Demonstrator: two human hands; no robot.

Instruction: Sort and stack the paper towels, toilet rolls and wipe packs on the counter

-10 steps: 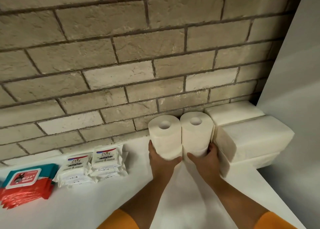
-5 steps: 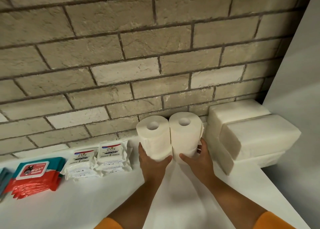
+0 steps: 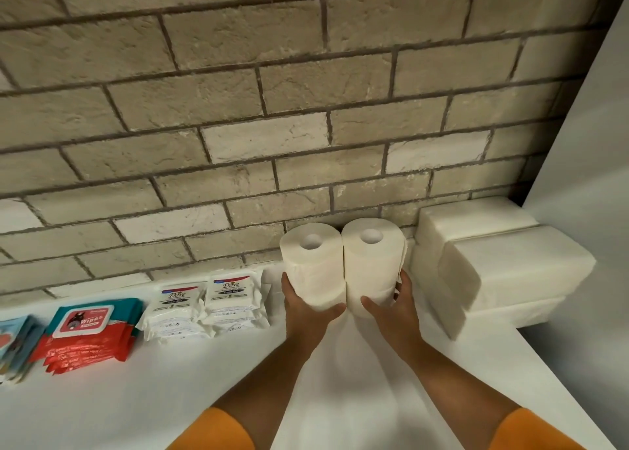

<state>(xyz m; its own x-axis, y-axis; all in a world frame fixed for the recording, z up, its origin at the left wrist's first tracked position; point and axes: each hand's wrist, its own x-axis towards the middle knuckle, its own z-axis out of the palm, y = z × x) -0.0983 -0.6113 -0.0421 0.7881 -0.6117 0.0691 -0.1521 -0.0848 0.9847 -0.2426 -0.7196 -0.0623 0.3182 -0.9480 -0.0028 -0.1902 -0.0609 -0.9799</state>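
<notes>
Curling our left grip round the left roll and right grip round the right roll, we hold them touching.

Left hand and right hand held forward side by side, both gripping.
The left hand clasps the lower front of the left upright white paper roll, thumb lying across its near face toward the middle. The right hand clasps the right upright white paper roll, fingers wrapped round its outer side. The bare forearms angle inward, with orange sleeves at the elbows.
</notes>
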